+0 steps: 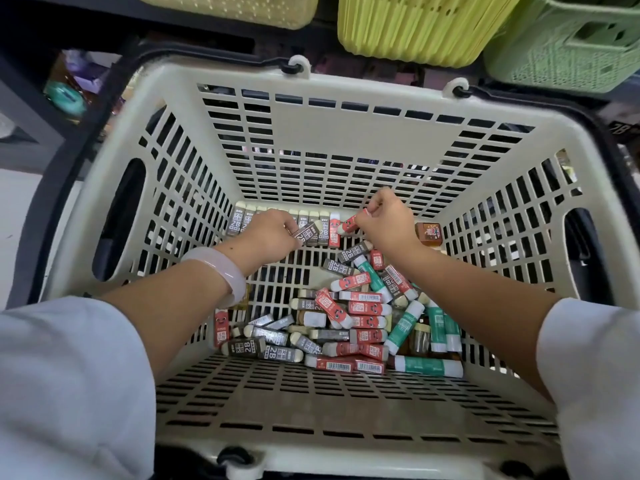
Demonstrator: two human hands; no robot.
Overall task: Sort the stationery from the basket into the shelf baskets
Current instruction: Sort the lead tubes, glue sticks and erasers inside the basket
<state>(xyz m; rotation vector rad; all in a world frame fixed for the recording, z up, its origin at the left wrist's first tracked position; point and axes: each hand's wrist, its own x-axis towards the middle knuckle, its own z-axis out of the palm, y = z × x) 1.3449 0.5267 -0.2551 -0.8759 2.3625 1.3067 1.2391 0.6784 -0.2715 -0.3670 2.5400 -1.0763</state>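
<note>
Holding red eraser (350, 224) slanted, right hand (388, 220).

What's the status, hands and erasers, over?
Left hand gripping grey 2B eraser. Right hand gripping red eraser. Loose pile remains in basket. Nothing obstructing.

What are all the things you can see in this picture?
Big basket: one, cream, centre, holding the stationery.
Grey 2B erasers: many, a neat row along the far wall, more in the near pile.
Red erasers: many, mostly in the near pile.
Green-and-white erasers: several, right side of the pile.
Brown box: one, far right corner.
Shelf baskets: three, pale yellow, lime, green, along the top.
Bracelet: one, pale pink, left wrist.
Left hand: holds a grey eraser.
Right hand: holds a red eraser.
</note>
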